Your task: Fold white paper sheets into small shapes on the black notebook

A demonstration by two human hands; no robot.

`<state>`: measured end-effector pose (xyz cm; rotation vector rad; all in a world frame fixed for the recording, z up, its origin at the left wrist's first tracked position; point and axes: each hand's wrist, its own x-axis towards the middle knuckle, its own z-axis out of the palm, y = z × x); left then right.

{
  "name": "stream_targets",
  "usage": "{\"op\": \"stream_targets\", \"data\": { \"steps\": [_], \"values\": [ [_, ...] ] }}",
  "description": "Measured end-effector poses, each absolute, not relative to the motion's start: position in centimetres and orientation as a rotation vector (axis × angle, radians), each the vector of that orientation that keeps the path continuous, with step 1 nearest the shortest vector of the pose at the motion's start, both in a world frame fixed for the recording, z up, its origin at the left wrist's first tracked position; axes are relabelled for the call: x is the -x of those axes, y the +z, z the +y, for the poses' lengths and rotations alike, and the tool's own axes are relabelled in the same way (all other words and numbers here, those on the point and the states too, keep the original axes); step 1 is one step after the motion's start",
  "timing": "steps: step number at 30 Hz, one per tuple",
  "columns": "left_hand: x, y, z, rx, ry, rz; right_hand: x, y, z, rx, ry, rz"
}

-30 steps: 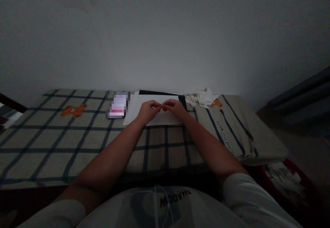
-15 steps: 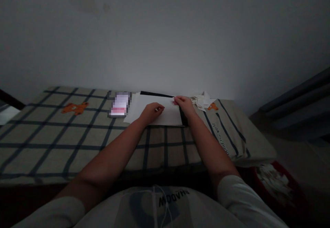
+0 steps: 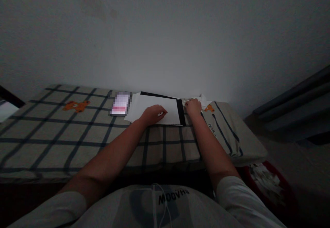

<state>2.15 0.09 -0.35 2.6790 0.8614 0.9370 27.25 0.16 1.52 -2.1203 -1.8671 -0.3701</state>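
White sheets of paper (image 3: 165, 100) lie stacked, slightly fanned at their left side, over a flat black item (image 3: 181, 112) whose dark edge shows at the right and top. My left hand (image 3: 154, 114) rests on the top sheet with its fingers curled in; whether anything is in them is hidden. Just beyond the sheet's right edge, my right hand (image 3: 194, 107) is closed, with a bit of white paper showing at its fingertips. It is beside a loose heap of crumpled paper scraps (image 3: 203, 100), which it partly covers.
A phone with a lit, blurred screen (image 3: 120, 103) lies left of the sheets. A checked cloth with bear prints covers the table (image 3: 85, 128), set against a wall. On the floor at right stands a red container (image 3: 279, 176) holding white scraps. Grey curtains (image 3: 291, 107) hang beyond.
My right hand has moved right, from the sheet's upper right corner to the heap of scraps, uncovering the dark edge. My left hand has stayed on the sheet, shifting slightly.
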Motion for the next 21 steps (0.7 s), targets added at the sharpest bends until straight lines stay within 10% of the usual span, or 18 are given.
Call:
{"op": "stream_targets", "data": {
  "steps": [21],
  "values": [
    [2.9, 0.5, -3.4, -2.876, 0.312, 1.086, -25.2, -0.8, -6.8, 1.308, 0.136, -2.442]
  ]
}}
